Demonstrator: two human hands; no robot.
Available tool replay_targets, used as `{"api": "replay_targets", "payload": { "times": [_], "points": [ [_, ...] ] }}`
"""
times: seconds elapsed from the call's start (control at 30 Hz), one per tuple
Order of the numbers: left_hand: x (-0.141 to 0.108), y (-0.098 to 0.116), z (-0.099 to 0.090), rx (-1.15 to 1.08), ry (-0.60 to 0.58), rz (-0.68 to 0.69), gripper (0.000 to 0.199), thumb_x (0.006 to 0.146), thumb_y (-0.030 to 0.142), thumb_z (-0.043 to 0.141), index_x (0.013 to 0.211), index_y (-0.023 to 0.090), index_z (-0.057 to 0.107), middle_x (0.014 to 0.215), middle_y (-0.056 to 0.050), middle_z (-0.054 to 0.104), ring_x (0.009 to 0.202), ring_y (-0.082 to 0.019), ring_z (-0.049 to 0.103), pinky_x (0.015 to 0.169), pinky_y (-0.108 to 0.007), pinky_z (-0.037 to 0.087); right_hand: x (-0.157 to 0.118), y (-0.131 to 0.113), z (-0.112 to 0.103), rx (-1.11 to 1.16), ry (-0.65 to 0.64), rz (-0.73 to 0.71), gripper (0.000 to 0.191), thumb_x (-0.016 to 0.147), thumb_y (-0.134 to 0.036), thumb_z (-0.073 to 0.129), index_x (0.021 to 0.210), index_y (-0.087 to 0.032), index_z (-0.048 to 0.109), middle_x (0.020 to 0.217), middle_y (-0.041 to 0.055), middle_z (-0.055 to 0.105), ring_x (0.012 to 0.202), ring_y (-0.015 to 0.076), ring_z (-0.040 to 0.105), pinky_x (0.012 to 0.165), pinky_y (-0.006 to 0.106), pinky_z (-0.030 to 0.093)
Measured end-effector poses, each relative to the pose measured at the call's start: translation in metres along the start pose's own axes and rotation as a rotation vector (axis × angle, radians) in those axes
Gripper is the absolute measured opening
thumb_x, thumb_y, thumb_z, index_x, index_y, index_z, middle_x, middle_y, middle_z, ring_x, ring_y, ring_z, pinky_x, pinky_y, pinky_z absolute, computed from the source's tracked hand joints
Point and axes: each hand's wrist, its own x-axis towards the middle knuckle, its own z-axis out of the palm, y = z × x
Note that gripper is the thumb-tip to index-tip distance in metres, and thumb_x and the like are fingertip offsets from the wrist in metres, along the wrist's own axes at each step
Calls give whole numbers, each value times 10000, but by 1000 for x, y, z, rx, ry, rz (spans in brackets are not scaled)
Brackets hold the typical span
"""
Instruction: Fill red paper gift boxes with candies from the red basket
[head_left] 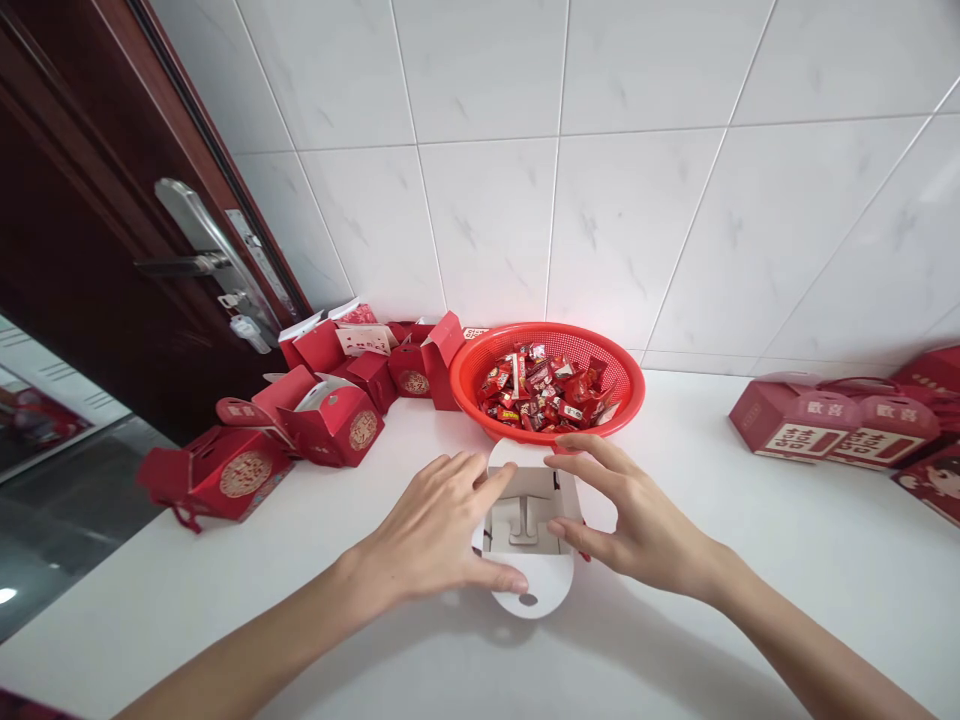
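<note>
A small gift box [523,548] stands on the white table in front of me, its top flaps folded outward and its white inside showing. At its left side, my left hand [439,530] holds the box, the thumb on the near rounded flap and the forefinger over the far left corner. My right hand [630,510] is at the right side with fingers spread, thumb and fingertips over the rim and far flap; whether they press on the card is unclear. Just behind the box is a red plastic basket [634,395] with many wrapped candies [544,385].
Several red gift boxes [341,425] stand at the left near the wall. More red boxes [799,415] sit at the right. A white table [667,640] lies beneath, against a tiled wall [480,230]. A dark door [82,200] with keys in its lock is on the left.
</note>
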Motion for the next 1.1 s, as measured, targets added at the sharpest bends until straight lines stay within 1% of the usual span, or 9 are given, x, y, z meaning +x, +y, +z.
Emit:
{"api": "replay_targets", "payload": {
  "times": [0.17,0.3,0.47,0.57,0.67,0.73,0.8,0.97,1.1],
  "points": [
    [-3,-2,-7,-117,118,102,727,710,728,752,1219,212,701,880,-41,610,787,-226,604,761,-361,513,2,-1,-5,47,33,-75,355,949,-455,654,1213,-220,680,1329,157,634,1191,293,631,956,453,563],
    [1,-7,-17,-225,201,118,441,907,578,640,1141,217,737,872,-37,643,785,-188,615,730,-307,505,4,0,-8,117,42,-98,264,967,-421,638,1122,-219,708,1213,134,694,1076,262,663,897,418,574],
    [36,-31,-44,-323,308,25,322,975,394,522,1088,203,756,901,-42,713,845,-182,666,794,-297,518,11,7,-18,205,65,-74,277,972,-421,630,1163,-234,704,1258,122,696,1130,263,667,950,420,561],
    [83,-55,-53,-278,119,-22,326,944,308,508,1132,211,756,1054,-43,762,938,-197,690,861,-294,521,25,22,-21,228,152,0,257,976,-433,608,1102,-240,724,1199,105,728,1126,272,678,966,433,553],
    [134,-74,-45,-163,-326,-40,370,868,152,505,1115,228,771,1154,-17,771,1039,-185,692,918,-244,508,43,44,-20,224,226,129,292,966,-470,577,983,-226,736,1058,94,767,984,267,710,843,396,581],
    [160,-79,-32,-122,-451,-43,374,779,101,569,1043,244,792,1085,-2,792,992,-193,710,869,-234,529,52,57,-15,210,195,192,316,966,-462,546,907,-212,731,961,82,777,857,242,709,736,353,575],
    [176,-80,-18,-76,-497,-45,426,706,63,598,1035,253,791,1035,-11,797,955,-220,717,822,-255,548,57,69,-10,163,141,224,294,962,-406,527,872,-208,726,905,68,777,790,223,699,690,335,559],
    [197,-81,-3,46,-418,-89,510,694,62,609,1176,194,712,1296,-128,688,1218,-317,615,958,-342,516,60,80,-1,-3,65,277,210,920,-265,537,960,-231,740,1017,47,786,830,214,720,742,343,558],
    [213,-83,-5,53,-453,-117,371,729,189,674,1098,186,714,1213,-136,709,1104,-321,667,885,-343,543,61,77,-2,-35,49,284,215,909,-252,534,910,-243,748,945,31,785,756,196,708,674,309,521]
  ]
}}
